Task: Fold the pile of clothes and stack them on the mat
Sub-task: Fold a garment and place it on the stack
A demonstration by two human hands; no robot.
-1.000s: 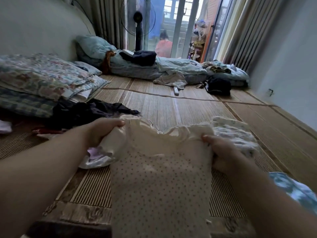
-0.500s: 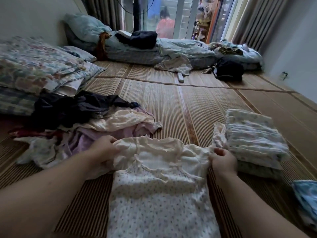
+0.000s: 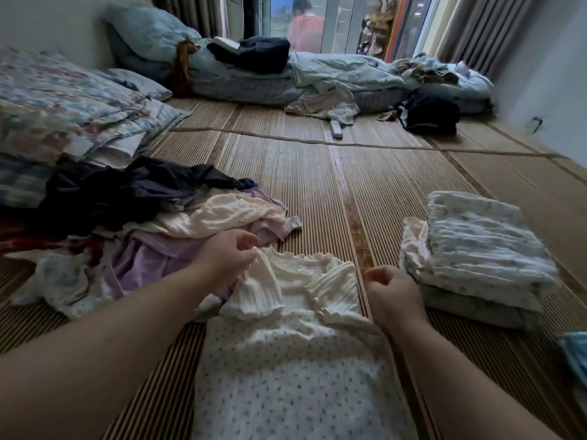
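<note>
Fingers: left hand (image 3: 227, 258) curls at the sleeve frill of the top (image 3: 286, 360), seemingly pinching it; right hand (image 3: 392, 296) is loosely curled at the top's right edge, with no cloth seen in it.
Mat (image 3: 349, 192): ribbed, under the top; cloth may drag and skew in folding.
Pile (image 3: 190, 223): against the top's left side; a stray garment could get caught in the fold.
Stack (image 3: 476, 255): just right of the top, layers offset; another piece may tip it.
Sleeves (image 3: 333, 287): turned in over the top's chest, loose; could flop open.
</note>
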